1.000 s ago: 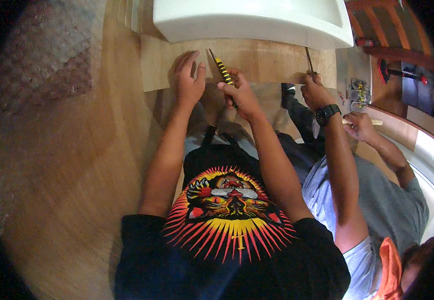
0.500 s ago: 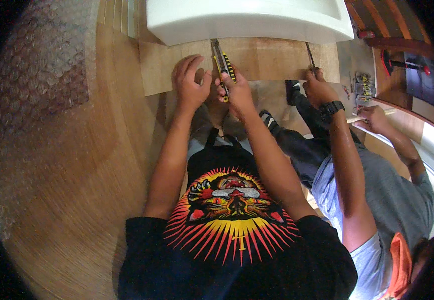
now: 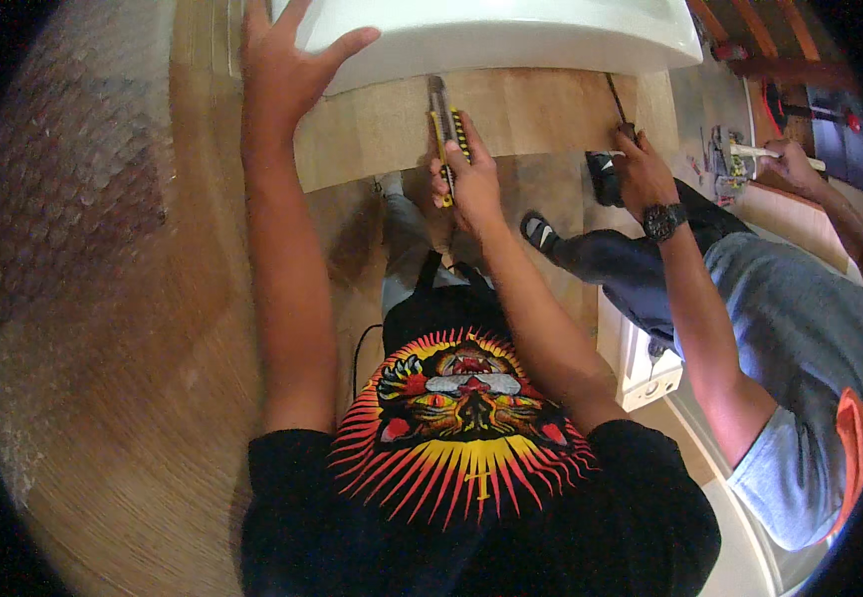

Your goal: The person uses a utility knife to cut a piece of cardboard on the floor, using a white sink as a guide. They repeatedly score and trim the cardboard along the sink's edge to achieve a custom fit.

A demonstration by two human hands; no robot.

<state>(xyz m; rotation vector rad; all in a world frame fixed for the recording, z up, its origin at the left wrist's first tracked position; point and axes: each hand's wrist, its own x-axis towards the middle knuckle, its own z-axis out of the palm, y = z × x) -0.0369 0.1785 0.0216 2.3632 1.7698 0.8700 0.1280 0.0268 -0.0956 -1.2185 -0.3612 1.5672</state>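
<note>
A white, basin-like piece with a rounded front edge (image 3: 511,38) sits on a wooden board (image 3: 541,114) at the top of the view. Against the basin's left corner lies my left hand (image 3: 290,70), its thumb and fingers spread wide; some fingertips run out of view. In my right hand (image 3: 471,189) is a yellow-and-black utility knife (image 3: 448,119), its tip pointing at the basin's lower front edge. Whether the tip touches the basin, I cannot tell.
On the right, a co-worker's hand (image 3: 646,174) holds a thin dark tool (image 3: 619,99) at the basin's edge. Their other hand (image 3: 795,164) grips a hammer with a pale handle (image 3: 760,151). Bubble wrap (image 3: 73,149) covers the left side.
My left hand has moved up and left from beside the knife onto the basin's corner, fingers spreading. The knife stays nearly in place. The co-worker's hammer hand has risen and moved right.
</note>
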